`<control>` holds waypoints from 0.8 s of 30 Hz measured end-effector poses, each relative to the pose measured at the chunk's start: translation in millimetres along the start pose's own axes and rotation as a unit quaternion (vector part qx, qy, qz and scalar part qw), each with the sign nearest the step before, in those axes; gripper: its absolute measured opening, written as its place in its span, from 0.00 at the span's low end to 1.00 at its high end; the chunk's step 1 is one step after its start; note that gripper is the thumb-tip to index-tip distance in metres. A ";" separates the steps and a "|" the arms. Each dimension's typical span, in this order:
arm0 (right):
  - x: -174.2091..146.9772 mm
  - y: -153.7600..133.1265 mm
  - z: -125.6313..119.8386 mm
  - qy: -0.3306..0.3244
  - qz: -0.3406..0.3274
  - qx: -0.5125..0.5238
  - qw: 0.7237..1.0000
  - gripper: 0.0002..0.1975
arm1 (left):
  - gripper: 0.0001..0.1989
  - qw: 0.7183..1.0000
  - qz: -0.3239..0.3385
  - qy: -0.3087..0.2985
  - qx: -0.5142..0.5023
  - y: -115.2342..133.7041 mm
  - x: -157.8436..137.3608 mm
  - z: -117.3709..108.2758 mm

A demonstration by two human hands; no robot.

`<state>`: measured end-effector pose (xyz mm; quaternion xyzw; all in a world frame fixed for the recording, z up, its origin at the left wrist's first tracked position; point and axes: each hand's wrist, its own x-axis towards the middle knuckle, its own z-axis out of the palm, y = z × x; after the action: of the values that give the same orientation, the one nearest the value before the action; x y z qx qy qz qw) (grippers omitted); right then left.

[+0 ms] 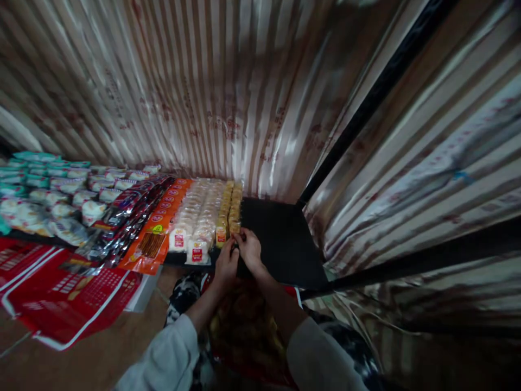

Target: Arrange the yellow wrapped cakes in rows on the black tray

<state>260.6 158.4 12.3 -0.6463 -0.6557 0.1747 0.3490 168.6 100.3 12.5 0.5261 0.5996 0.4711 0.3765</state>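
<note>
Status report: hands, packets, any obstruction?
Left hand, right hand close together at yellow packets, near end; grip unclear. White packets alongside. Nothing seen blocking the hands.

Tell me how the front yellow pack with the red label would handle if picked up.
The yellow pack is probably light, being small. Its plastic-like sheen suggests it may slip. Sitting close against others, it might disturb them when lifted.

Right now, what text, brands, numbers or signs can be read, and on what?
Nothing reads reliably.
Clear-wrapped yellow packets, clear-wrapped white packets: red labels too blurred.
Flat orange plastic packet: yellow-green badge too small.
Brown-and-white striped plastic sheeting: red print too blurred.
Glossy dark plastic packets: print too blurred.
</note>
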 end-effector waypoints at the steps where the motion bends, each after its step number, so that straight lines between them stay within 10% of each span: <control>1: 0.2 -0.1 1.1 -0.001 0.003 0.003 1.000 0.11 | 0.20 1.000 -0.003 -0.001 0.000 -2.3 0.9 0.7; 24: -6.0 12.3 20.8 -0.009 0.015 0.103 0.995 0.12 | 0.21 1.000 0.004 0.005 -0.011 -14.1 1.5 2.9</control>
<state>254.8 158.5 -11.9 -0.6147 -0.6278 0.2522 0.4053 167.2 102.2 -1.8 0.5222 0.5939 0.4820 0.3773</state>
